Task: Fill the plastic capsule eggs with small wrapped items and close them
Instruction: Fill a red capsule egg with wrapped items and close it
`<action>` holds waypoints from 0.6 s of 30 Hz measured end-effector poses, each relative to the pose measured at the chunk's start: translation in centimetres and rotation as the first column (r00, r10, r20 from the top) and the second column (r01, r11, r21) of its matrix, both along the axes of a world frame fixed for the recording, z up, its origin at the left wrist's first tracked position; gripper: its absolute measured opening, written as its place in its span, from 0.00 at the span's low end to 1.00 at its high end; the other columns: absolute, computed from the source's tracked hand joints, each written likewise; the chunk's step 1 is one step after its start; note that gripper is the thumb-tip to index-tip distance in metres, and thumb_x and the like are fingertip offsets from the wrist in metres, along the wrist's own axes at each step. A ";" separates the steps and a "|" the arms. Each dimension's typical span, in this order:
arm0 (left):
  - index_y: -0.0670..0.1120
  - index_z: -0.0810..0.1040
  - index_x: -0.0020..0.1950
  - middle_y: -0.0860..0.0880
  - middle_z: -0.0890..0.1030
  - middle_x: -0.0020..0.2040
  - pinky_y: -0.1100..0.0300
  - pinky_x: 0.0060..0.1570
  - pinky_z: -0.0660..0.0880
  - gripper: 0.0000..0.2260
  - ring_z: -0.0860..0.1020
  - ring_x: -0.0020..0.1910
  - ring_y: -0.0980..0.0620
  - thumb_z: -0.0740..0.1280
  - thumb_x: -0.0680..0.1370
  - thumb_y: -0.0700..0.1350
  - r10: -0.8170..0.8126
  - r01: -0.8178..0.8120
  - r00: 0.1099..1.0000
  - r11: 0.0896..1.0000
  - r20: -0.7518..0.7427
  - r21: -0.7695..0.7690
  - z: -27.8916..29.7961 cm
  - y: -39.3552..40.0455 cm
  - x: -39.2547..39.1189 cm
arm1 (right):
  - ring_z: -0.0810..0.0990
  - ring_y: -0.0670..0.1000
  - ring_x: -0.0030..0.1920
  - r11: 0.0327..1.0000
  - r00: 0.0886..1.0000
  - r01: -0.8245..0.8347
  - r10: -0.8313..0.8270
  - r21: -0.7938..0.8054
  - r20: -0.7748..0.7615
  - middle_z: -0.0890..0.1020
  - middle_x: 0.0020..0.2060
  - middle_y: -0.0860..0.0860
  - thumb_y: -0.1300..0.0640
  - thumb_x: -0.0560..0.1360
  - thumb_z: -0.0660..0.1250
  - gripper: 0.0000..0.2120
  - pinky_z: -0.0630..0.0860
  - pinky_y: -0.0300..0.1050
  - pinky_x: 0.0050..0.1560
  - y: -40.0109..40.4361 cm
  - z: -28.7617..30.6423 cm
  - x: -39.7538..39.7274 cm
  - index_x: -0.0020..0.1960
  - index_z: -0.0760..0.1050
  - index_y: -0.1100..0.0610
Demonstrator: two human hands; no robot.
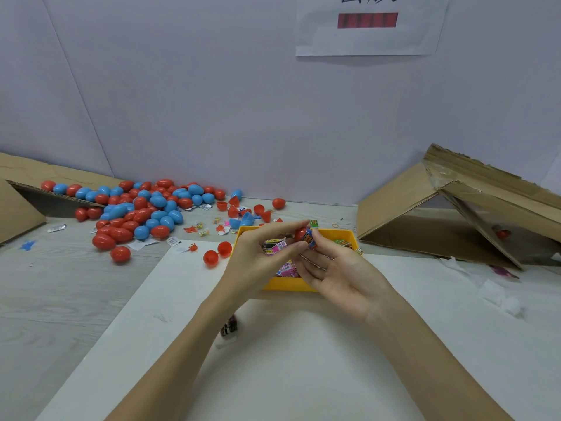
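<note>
Filling in progress: the two hands meet just above a yellow tray (349, 235), working one red capsule half (301, 233) between them.
Left hand: the left hand (261, 253) has its fingers curled, thumb and forefinger pinching the red half at its far tip, and some wrapped packets (274, 247) look tucked against the palm, probably kept there as ready stock.
Right hand: the right hand (337, 268) lies palm up, its thumb and forefinger pinching a blue-wrapped item (309, 238) right at the red half; the other fingers are relaxed.
Likely step: I judge the item is being pushed into the half; whether it is already seated I cannot tell, since the fingers cover the join.
Tray: it sits directly under the hands, so anything dropped falls back among the pink and green packets in it.
Open red egg: a hinged red pair (217, 253) lies on the white sheet (303, 375), just left of the tray and within reach, probably next to be filled.
Egg pile: a heap of red and blue eggs (142, 208) spreads from a cardboard flap (18, 205) at the far left, well apart from the hands; filled or empty, I cannot say.
Loose bits: opened halves and small toys (212, 226) are scattered between the pile and the tray.
Right side: a collapsed cardboard box (455, 214) leans at the wall.
</note>
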State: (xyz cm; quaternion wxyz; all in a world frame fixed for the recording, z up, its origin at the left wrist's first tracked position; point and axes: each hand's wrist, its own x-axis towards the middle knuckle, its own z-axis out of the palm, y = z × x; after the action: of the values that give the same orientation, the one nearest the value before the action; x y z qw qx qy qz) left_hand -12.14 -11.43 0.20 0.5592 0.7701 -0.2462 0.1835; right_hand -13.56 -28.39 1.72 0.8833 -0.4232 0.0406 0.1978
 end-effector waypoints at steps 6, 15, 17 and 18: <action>0.44 0.83 0.59 0.53 0.82 0.53 0.55 0.54 0.79 0.14 0.81 0.54 0.51 0.77 0.74 0.39 0.058 -0.105 0.971 0.976 0.233 0.191 -0.3 -0.1 0.2 | 0.87 0.55 0.53 0.931 0.947 0.161 -0.052 -0.327 0.318 0.87 0.51 0.58 0.50 0.82 0.68 0.15 0.85 0.52 0.54 0.8 -1.2 -0.1 0.59 0.83 0.61; 0.40 0.82 0.55 0.47 0.80 0.52 0.73 0.52 0.74 0.17 0.76 0.51 0.57 0.79 0.68 0.32 0.133 -0.235 0.920 0.940 0.368 0.247 -0.4 -1.3 -0.4 | 0.87 0.48 0.50 0.700 0.817 0.471 -0.116 -0.537 0.565 0.88 0.46 0.47 0.53 0.76 0.76 0.10 0.86 0.52 0.49 1.8 -2.4 -0.2 0.56 0.86 0.53; 0.39 0.83 0.54 0.46 0.80 0.51 0.74 0.51 0.74 0.17 0.76 0.50 0.57 0.80 0.68 0.33 0.163 -0.269 0.909 0.932 0.383 0.242 -0.4 -1.4 -0.6 | 0.87 0.49 0.50 0.708 0.813 0.476 -0.127 -0.522 0.568 0.88 0.46 0.48 0.53 0.76 0.76 0.11 0.86 0.54 0.50 1.9 -2.4 -0.1 0.56 0.85 0.53; 0.39 0.83 0.54 0.46 0.80 0.51 0.74 0.51 0.74 0.17 0.76 0.49 0.57 0.80 0.68 0.33 0.176 -0.284 0.904 0.929 0.391 0.238 -0.3 -1.5 -0.7 | 0.88 0.50 0.49 0.704 0.808 0.484 -0.132 -0.520 0.574 0.88 0.45 0.48 0.53 0.75 0.77 0.11 0.86 0.54 0.50 2.0 -2.4 -0.2 0.57 0.85 0.53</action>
State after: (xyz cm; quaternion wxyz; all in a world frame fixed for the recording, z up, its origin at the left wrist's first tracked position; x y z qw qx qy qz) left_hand -12.81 -12.90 -0.15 0.3595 0.8201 -0.2757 0.3496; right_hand -13.73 -26.44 -0.65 0.6826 -0.7222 -0.0490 -0.1005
